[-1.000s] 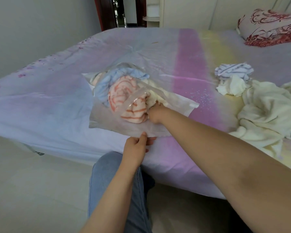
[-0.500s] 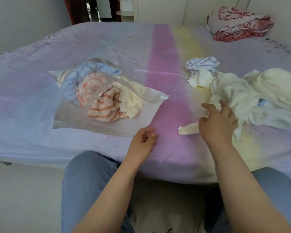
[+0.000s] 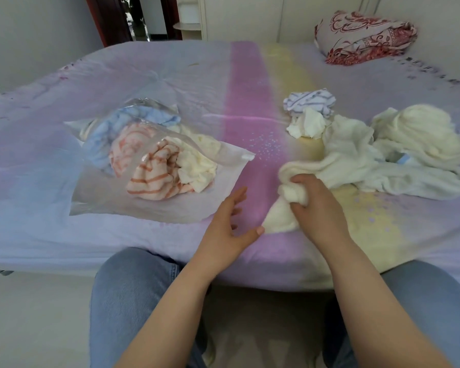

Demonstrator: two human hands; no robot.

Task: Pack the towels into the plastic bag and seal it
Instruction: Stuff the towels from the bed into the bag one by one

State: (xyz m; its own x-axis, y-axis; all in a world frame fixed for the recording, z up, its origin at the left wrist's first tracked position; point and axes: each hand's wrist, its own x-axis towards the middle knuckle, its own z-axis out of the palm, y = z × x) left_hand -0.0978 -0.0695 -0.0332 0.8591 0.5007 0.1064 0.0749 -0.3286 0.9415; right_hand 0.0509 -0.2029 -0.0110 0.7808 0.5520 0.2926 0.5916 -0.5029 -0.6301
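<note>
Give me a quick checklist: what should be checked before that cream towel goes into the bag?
1. Grip on the towel: ok. The right hand has its fingers curled round a bunched end of the cream towel.
2. Towel free to lift: not ok. Most of it trails on the bed against the towel pile.
3. Bag mouth open: ok. The plastic bag gapes toward the hands.
4. Room inside: cannot tell. The orange striped towel and another cream one fill the mouth.
5. Bag held steady: not ok. The left hand is open beside it, not touching.
</note>
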